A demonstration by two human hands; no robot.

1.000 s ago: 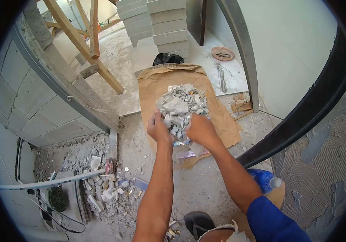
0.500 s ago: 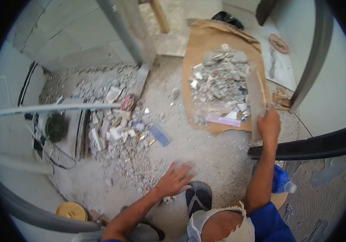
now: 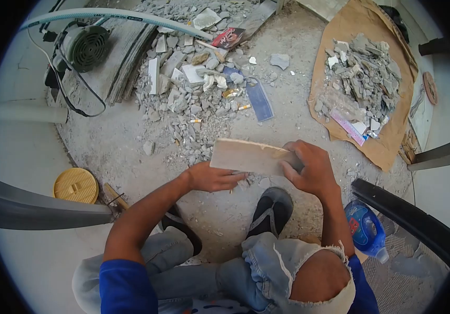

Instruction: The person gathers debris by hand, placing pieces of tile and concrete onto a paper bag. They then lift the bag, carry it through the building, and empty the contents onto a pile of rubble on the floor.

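A flat pale tile piece [image 3: 248, 156] is held level just above the dusty floor in front of my knees. My right hand [image 3: 311, 168] grips its right end. My left hand [image 3: 212, 178] supports its left end from below, fingers under the edge. Beyond the tile lies a spread of grey rubble [image 3: 188, 94] with broken tile bits. At the upper right a second heap of rubble [image 3: 364, 78] rests on a brown paper sack [image 3: 340, 31].
A grinder with a black cord [image 3: 83, 47] and a pale hose [image 3: 115, 15] lie at the upper left. A yellow round lid [image 3: 75, 184] sits left of my arm. A blue bottle [image 3: 366, 230] stands by my right knee, near a dark curved frame [image 3: 408, 220].
The view swung from the sack down to the floor. My hands left the rubble on the sack; my right hand brought a tile piece toward me and my left hand joined it.
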